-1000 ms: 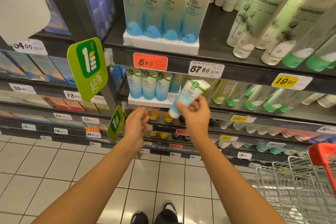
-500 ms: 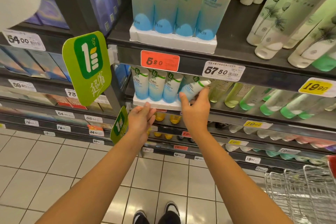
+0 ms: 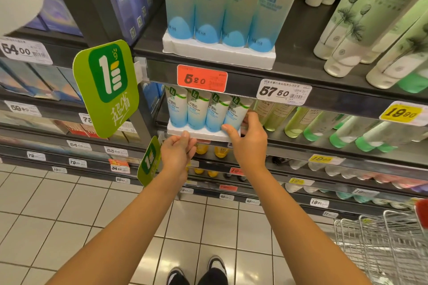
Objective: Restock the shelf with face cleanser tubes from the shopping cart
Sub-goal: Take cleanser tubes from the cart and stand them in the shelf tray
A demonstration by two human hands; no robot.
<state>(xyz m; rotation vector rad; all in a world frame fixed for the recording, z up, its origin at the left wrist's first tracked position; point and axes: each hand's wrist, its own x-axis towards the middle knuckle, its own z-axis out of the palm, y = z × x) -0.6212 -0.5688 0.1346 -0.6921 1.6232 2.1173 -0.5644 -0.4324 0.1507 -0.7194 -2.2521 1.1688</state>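
Several white-and-blue face cleanser tubes [image 3: 196,111] stand cap-down in a white foam tray [image 3: 203,134] on the middle shelf. My right hand [image 3: 249,139] grips the rightmost tube [image 3: 236,113], thumb in front and fingers behind it, at the tray's right end. My left hand [image 3: 178,152] holds the tray's front edge from below. A second white tray [image 3: 217,54] with taller face cleanser tubes [image 3: 222,7] sits on the shelf above. The shopping cart [image 3: 384,245] stands at the lower right; its contents are out of view.
A green promo sign [image 3: 106,88] juts out left of the tray, a smaller one [image 3: 149,162] below it. Green-capped tubes [image 3: 335,132] lie to the right on the same shelf. Price tags line the shelf edges. Tiled floor and my shoes [image 3: 199,273] are below.
My right hand carried the tube from in front of the shelf into the tray's right end, now standing upright. My left hand rose to take hold of the tray's front edge.
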